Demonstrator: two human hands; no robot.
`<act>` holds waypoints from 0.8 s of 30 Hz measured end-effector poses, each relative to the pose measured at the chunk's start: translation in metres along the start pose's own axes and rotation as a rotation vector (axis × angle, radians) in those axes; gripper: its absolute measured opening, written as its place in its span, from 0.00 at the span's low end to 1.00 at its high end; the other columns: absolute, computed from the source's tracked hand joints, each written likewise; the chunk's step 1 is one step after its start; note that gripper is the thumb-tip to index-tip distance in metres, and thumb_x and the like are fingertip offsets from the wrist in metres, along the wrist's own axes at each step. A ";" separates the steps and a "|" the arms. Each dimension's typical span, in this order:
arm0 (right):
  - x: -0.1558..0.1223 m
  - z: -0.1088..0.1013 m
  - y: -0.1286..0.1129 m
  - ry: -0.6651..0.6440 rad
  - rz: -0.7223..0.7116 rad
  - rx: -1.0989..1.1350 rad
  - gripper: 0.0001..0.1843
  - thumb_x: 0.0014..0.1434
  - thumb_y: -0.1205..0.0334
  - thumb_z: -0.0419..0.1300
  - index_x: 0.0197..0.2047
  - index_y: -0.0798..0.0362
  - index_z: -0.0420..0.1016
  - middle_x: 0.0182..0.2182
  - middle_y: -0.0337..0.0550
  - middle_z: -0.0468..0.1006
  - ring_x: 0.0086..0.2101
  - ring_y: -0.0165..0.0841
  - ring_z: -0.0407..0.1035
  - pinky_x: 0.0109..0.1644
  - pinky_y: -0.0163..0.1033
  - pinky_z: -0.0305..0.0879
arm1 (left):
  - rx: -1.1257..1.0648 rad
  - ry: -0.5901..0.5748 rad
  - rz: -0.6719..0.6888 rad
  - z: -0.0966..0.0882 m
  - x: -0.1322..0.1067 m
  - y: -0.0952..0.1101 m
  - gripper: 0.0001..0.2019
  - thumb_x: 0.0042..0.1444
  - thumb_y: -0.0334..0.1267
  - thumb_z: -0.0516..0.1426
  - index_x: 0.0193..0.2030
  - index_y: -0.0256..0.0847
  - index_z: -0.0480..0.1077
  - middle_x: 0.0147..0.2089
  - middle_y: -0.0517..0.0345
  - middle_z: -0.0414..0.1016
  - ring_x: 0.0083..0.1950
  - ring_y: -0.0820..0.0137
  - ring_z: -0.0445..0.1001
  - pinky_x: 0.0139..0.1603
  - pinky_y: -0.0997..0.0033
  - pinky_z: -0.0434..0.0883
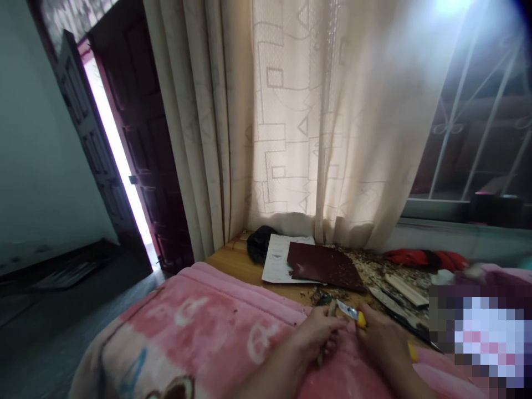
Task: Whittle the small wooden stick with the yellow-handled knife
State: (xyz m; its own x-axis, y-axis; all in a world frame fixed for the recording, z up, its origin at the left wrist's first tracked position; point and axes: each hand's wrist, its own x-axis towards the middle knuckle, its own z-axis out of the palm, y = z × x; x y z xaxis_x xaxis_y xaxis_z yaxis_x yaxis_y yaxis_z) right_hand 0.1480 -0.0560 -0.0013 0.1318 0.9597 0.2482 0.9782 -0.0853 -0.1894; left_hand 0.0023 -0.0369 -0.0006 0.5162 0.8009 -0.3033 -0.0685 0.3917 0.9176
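1. The room is dim: a pale patterned curtain (286, 138) hangs behind the table, a dark door (133, 138) stands ajar at the left with bright light in the gap, and a barred window (477, 127) shows at the right.
2. A pink blanket (208, 310) fills the near side, beneath the forearms; whether it covers a lap or a bed, I cannot tell.
3. The wooden table (228, 257) carries a dark brown folder-like sheet (324, 266) lying partly over white paper (274, 260), with a black bundle (260, 244) beside the paper and a red bundle (428, 259) farther right.
4. Shavings (369, 263) litter the table's right part, around a pale wood strip (407, 290); judging by them, a good deal of cutting is done.
5. The left hand (316, 331) has its fingers closed around a thin stick, over the blanket near the table's edge.
6. The right hand (378, 331) grips a yellow-handled knife (348, 309), its blade toward the left hand.
7. The stick (332, 308) is mostly hidden by fingers; its work looks unfinished, though how much shaping is left, and whether the blade touches it, cannot be told.
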 end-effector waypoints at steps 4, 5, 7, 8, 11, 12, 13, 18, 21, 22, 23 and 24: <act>-0.001 0.003 -0.002 -0.028 -0.089 0.029 0.10 0.48 0.62 0.46 0.33 0.50 0.65 0.28 0.40 0.73 0.30 0.32 0.65 0.30 0.35 0.49 | 0.069 0.070 0.016 0.001 0.003 0.000 0.08 0.39 0.35 0.54 0.29 0.40 0.60 0.15 0.70 0.50 0.11 0.84 0.47 0.10 0.83 0.45; -0.001 0.005 -0.002 -0.030 -0.104 0.032 0.11 0.48 0.63 0.46 0.34 0.50 0.65 0.29 0.40 0.73 0.30 0.33 0.65 0.30 0.35 0.49 | 0.082 0.076 0.001 0.001 0.003 0.001 0.07 0.39 0.35 0.53 0.28 0.40 0.60 0.14 0.70 0.50 0.11 0.83 0.47 0.10 0.82 0.45; -0.001 0.006 -0.003 -0.038 -0.115 0.031 0.12 0.48 0.64 0.46 0.35 0.50 0.65 0.30 0.41 0.73 0.31 0.33 0.65 0.31 0.35 0.49 | 0.113 0.093 -0.023 0.000 0.003 0.002 0.06 0.39 0.34 0.53 0.27 0.40 0.60 0.14 0.70 0.51 0.11 0.83 0.47 0.10 0.82 0.45; -0.001 0.007 -0.003 -0.045 -0.110 0.026 0.11 0.48 0.64 0.46 0.35 0.51 0.66 0.30 0.41 0.74 0.31 0.33 0.65 0.31 0.35 0.49 | 0.123 0.096 -0.029 -0.001 0.003 0.002 0.06 0.39 0.34 0.53 0.27 0.40 0.60 0.14 0.69 0.51 0.10 0.82 0.47 0.10 0.82 0.45; -0.002 0.006 -0.005 -0.057 -0.101 0.016 0.09 0.48 0.64 0.46 0.32 0.51 0.66 0.29 0.41 0.74 0.31 0.33 0.65 0.31 0.35 0.49 | 0.118 0.073 -0.029 -0.003 0.005 -0.001 0.07 0.39 0.35 0.53 0.28 0.40 0.61 0.14 0.69 0.51 0.11 0.82 0.47 0.10 0.82 0.45; -0.002 0.006 -0.005 -0.059 -0.102 0.014 0.09 0.48 0.64 0.46 0.31 0.51 0.66 0.29 0.41 0.73 0.31 0.33 0.65 0.31 0.35 0.49 | 0.115 0.063 -0.031 -0.004 0.006 -0.002 0.07 0.39 0.35 0.53 0.28 0.40 0.62 0.14 0.69 0.51 0.11 0.82 0.47 0.10 0.82 0.45; -0.002 0.006 -0.005 -0.057 -0.106 0.013 0.09 0.48 0.64 0.46 0.30 0.51 0.65 0.29 0.41 0.73 0.31 0.33 0.65 0.31 0.35 0.49 | 0.115 0.056 -0.031 -0.005 0.007 -0.003 0.07 0.40 0.36 0.53 0.28 0.40 0.62 0.14 0.69 0.52 0.11 0.82 0.48 0.10 0.82 0.45; -0.002 0.005 -0.005 -0.074 -0.097 0.005 0.11 0.47 0.66 0.45 0.32 0.51 0.66 0.30 0.42 0.73 0.31 0.33 0.66 0.31 0.35 0.50 | 0.201 0.102 -0.012 -0.004 0.008 -0.004 0.06 0.41 0.38 0.53 0.26 0.39 0.62 0.14 0.68 0.53 0.11 0.81 0.49 0.11 0.81 0.47; -0.001 0.005 -0.006 -0.101 -0.087 0.006 0.11 0.47 0.66 0.46 0.32 0.51 0.66 0.30 0.43 0.74 0.32 0.34 0.66 0.32 0.35 0.51 | 0.269 0.158 0.043 -0.001 0.007 0.000 0.05 0.41 0.36 0.53 0.26 0.38 0.63 0.14 0.68 0.53 0.12 0.81 0.50 0.13 0.80 0.48; -0.001 0.005 -0.007 -0.104 -0.089 0.008 0.11 0.47 0.66 0.45 0.32 0.51 0.66 0.30 0.43 0.74 0.32 0.34 0.66 0.32 0.35 0.51 | 0.286 0.177 0.054 0.000 0.006 0.001 0.04 0.41 0.35 0.53 0.25 0.37 0.64 0.13 0.68 0.53 0.12 0.81 0.50 0.13 0.80 0.48; -0.001 0.005 -0.008 -0.106 -0.088 0.010 0.12 0.48 0.66 0.45 0.33 0.51 0.66 0.30 0.43 0.74 0.32 0.34 0.66 0.32 0.35 0.51 | 0.298 0.195 0.059 0.001 0.006 0.003 0.04 0.40 0.34 0.53 0.25 0.37 0.64 0.13 0.68 0.53 0.12 0.81 0.50 0.13 0.80 0.48; -0.001 0.005 -0.008 -0.109 -0.082 0.009 0.13 0.47 0.66 0.45 0.35 0.51 0.66 0.31 0.44 0.74 0.32 0.34 0.66 0.32 0.35 0.51 | 0.308 0.209 0.061 0.001 0.006 0.003 0.03 0.40 0.34 0.53 0.24 0.37 0.64 0.13 0.68 0.53 0.13 0.81 0.50 0.13 0.80 0.48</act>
State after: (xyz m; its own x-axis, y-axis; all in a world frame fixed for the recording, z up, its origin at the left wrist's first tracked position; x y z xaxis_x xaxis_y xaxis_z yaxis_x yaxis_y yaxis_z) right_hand 0.1392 -0.0550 -0.0045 0.0331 0.9868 0.1588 0.9834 -0.0038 -0.1816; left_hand 0.0065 -0.0313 0.0009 0.3317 0.9060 -0.2628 0.1824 0.2118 0.9602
